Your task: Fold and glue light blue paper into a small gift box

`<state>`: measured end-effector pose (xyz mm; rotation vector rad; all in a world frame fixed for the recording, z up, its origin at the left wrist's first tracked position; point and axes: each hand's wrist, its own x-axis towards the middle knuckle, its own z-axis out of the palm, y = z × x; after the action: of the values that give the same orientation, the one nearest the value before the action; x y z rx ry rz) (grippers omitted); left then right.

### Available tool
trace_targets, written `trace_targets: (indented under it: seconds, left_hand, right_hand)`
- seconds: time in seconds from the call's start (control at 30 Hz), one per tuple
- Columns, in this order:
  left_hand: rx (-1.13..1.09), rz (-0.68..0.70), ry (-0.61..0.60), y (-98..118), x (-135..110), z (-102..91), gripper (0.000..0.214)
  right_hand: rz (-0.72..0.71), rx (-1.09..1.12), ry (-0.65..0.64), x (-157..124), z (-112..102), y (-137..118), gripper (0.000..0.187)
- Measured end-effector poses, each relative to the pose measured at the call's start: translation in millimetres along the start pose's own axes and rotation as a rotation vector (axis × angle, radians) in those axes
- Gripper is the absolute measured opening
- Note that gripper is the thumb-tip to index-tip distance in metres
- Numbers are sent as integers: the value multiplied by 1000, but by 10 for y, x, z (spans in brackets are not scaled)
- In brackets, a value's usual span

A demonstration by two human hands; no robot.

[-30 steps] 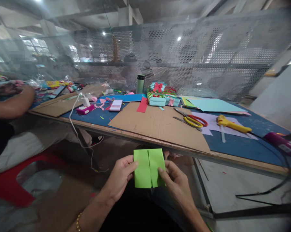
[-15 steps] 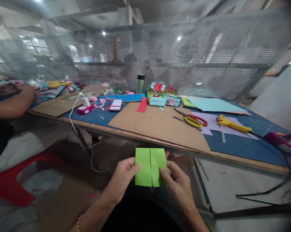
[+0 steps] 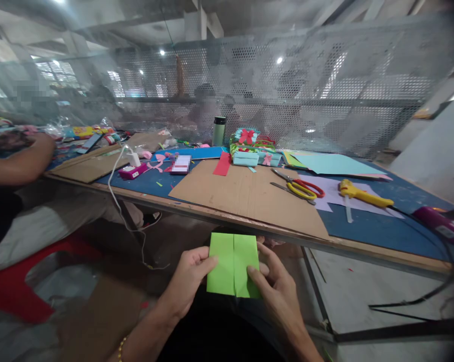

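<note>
A square of folded green paper (image 3: 223, 264) is held between my hands, below the table's front edge. Its two side flaps meet along a seam down the middle. My left hand (image 3: 189, 276) pinches the left edge, thumb on the front face. At the right edge my right hand (image 3: 276, 284) grips the paper with its thumb on the right flap, the fingers mostly behind. Beyond the paper, a brown cardboard sheet (image 3: 245, 201) lies on the blue table, with red-and-yellow-handled scissors (image 3: 302, 188) on its right side and a red paper strip (image 3: 222, 164) at its back.
A yellow glue gun (image 3: 366, 193) rests on purple paper at the right, its black cable hanging down. Light-blue paper boxes (image 3: 245, 158) and a green bottle (image 3: 219, 131) stand at the back. Coloured sheets (image 3: 340, 163) lie behind the scissors. At left, another person's arm (image 3: 19, 166) reaches over the table.
The green paper has tipped and shifted slightly down and left, and its two flaps now lie more evenly along the seam. Both hands keep hold of it.
</note>
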<state>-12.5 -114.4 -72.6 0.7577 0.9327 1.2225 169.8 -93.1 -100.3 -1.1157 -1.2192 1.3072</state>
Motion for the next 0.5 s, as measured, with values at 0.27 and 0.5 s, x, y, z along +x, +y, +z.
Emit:
trace_targets:
  seconds: [0.27, 0.5]
  left_hand:
    - [39, -17, -37, -4, -26, -20, 33]
    - [52, -22, -8, 4, -28, -35, 30]
  right_hand:
    - [147, 219, -111, -73, 74, -172, 47]
    - [224, 358, -123, -91, 70, -147, 41]
